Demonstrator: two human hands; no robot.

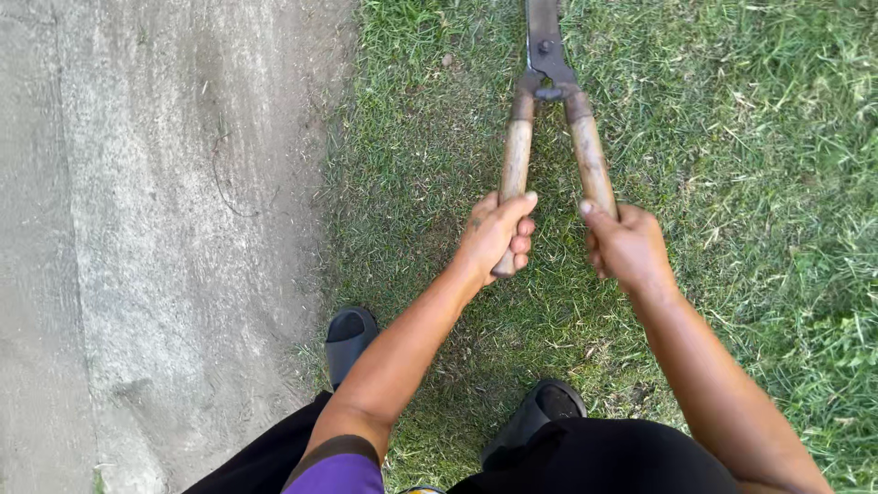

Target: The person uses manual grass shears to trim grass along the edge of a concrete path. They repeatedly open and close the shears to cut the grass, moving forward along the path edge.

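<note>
Grey concrete, scuffed and streaked, fills the left of the scene and meets the lawn along a ragged edge. Just right of that edge, near the person, stands a dark slip-on shoe on the grass, with its partner further right and nearer, so the stance straddles the patch in front. Above them the left hand has its grip closed round the lower end of the left wooden handle, fingers wrapped fully and thumb laid up along the wood. The right hand is likewise clenched on the right wooden handle, thumb pointing up the shaft. Both handles converge toward the far side at a metal pivot, where the hedge shears carry dark blades running out of the top of view; the blade tips are hidden. The handles sit fairly close together, which suggests the blades are nearly shut. Grass, patchy green with dry clippings, spreads to the right.
</note>
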